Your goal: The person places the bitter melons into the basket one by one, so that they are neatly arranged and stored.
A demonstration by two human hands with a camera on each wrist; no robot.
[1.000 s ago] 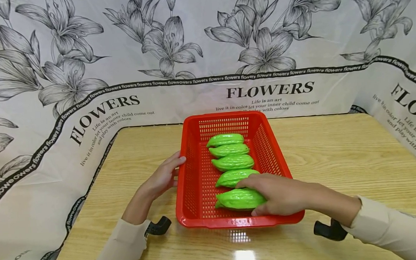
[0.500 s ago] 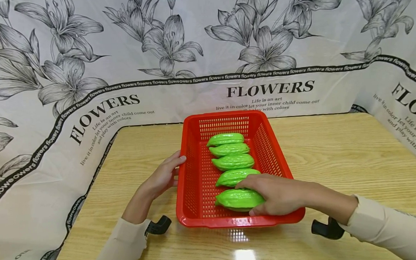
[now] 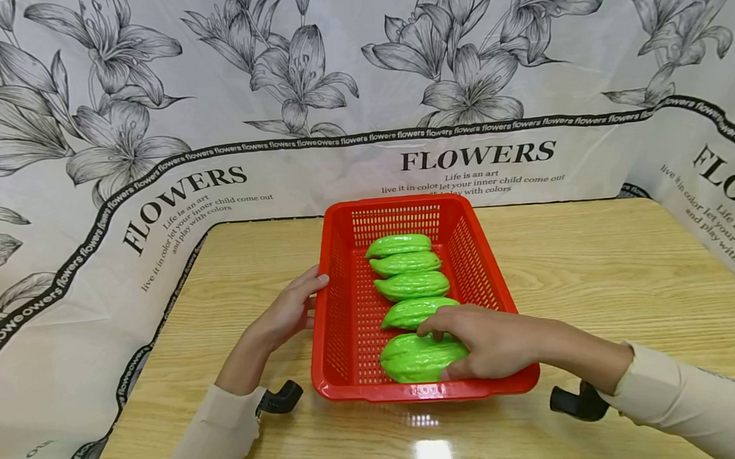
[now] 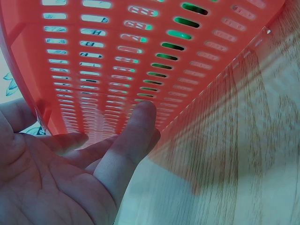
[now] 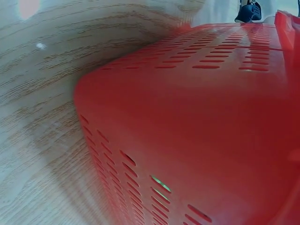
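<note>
Several glossy green bitter melons lie crosswise in a row inside a red plastic basket [image 3: 330, 295]. At its near right corner my right hand [image 3: 491, 341] holds the right end of the nearest bitter melon [image 3: 416, 358], thumb on the near side and fingers over the far side. That end is hidden under the hand. Just beyond lies the second bitter melon [image 3: 413, 314], close to the index finger. My left hand [image 3: 287, 311] holds the basket's left side, its thumb at the rim and its other fingers along the outer wall [image 4: 89, 61]. The right wrist view shows only the basket's outside.
A wooden table [image 3: 597, 264] carries the basket. Behind and at both sides hangs a white curtain [image 3: 351, 174] printed with flowers. Black wrist mounts [image 3: 279, 398] sit at both cuffs.
The nearest bitter melon has turned over and shifted slightly toward the basket's front wall. My right index finger is more bent now. The left hand and the basket stay in place.
</note>
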